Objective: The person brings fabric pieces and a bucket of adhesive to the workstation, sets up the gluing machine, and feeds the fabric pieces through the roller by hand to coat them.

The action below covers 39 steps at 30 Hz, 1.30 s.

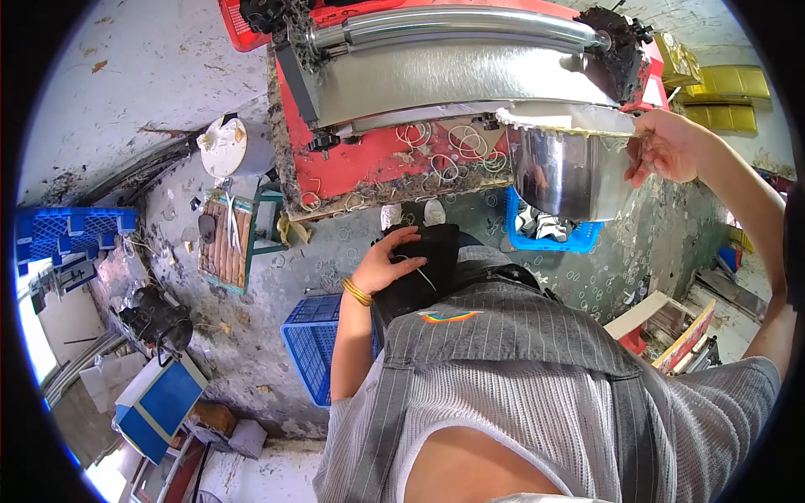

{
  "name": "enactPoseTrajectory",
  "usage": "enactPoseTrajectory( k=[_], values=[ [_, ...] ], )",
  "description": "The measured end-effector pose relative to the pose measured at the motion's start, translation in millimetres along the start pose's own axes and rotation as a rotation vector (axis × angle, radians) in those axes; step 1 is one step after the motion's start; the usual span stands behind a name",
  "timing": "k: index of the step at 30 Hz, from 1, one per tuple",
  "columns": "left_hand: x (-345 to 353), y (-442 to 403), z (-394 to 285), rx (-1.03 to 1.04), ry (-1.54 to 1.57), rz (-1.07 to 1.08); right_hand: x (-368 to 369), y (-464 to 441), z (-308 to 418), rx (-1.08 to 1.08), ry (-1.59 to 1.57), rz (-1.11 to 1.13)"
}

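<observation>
My right hand (668, 149) is closed at the right side of a shiny metal pot (553, 172), fingers curled by its rim. Whitish paste crusts the pot's rim, and the pot stands at the right end of the red machine bed. My left hand (387, 267) hovers over the black cloth (428, 260) at my lap, its thumb and fingers apart. A thin pale strand (426, 275) lies close to those fingertips; whether they touch it I cannot tell. Ahead is a machine with a steel roller (461, 29) and a metal plate (453, 75).
Pale rings (465, 144) are scattered over the red surface (369, 163). Blue baskets stand on the floor, one left of my legs (312, 348) and one holding shoes (553, 239). A white bucket (225, 149) and a slatted wooden stool (222, 239) are at the left.
</observation>
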State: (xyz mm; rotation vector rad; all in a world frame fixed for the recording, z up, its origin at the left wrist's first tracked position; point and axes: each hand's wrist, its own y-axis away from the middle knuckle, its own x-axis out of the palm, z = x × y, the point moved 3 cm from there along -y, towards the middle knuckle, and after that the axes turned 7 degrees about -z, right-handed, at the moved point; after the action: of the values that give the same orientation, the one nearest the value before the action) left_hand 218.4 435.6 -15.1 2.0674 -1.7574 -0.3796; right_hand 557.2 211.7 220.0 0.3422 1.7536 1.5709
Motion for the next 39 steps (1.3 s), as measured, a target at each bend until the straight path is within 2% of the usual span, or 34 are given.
enactPoseTrajectory(
  k=[5, 8, 10, 15, 17, 22, 23, 27, 33, 39],
  values=[
    [-3.5, 0.4, -8.6, -0.052, -0.054, 0.004, -2.5, -8.7, -13.1, -0.032, -0.024, 0.021],
    [-4.3, 0.3, -8.0, -0.034, -0.086, 0.009, -3.4, -28.6, -38.5, -0.041, -0.136, -0.005],
    [-5.3, 0.7, -9.4, -0.003, -0.098, 0.012, -0.2, -41.0, -58.0, -0.139, -0.199, -0.058],
    [-11.3, 9.1, -19.3, -0.055, -0.138, 0.06, 24.8, -76.6, -114.7, -0.224, -0.448, -0.051],
    [-16.7, 10.7, -26.8, -0.059, -0.156, 0.075, 41.6, -92.0, -131.0, -0.324, -0.586, 0.049],
    [-46.5, 10.4, -27.1, -0.095, -0.224, 0.136, 83.7, -129.1, -159.0, -0.422, -0.75, 0.106],
    [-53.3, 9.8, -30.6, -0.029, -0.269, 0.183, 92.5, -136.7, -164.3, -0.44, -0.769, 0.093],
    [-87.8, 19.3, -28.8, 0.0, -0.386, 0.314, 132.4, -141.2, -183.4, -0.543, -0.937, 0.008],
    [-123.4, 36.7, -15.8, -0.18, -0.377, 0.38, 184.4, -150.0, -204.3, -0.665, -1.121, -0.038],
    [-112.9, 35.2, -0.3, -0.202, -0.489, 0.562, 240.3, -154.3, -239.5, -0.692, -1.259, -0.02]
  ],
)
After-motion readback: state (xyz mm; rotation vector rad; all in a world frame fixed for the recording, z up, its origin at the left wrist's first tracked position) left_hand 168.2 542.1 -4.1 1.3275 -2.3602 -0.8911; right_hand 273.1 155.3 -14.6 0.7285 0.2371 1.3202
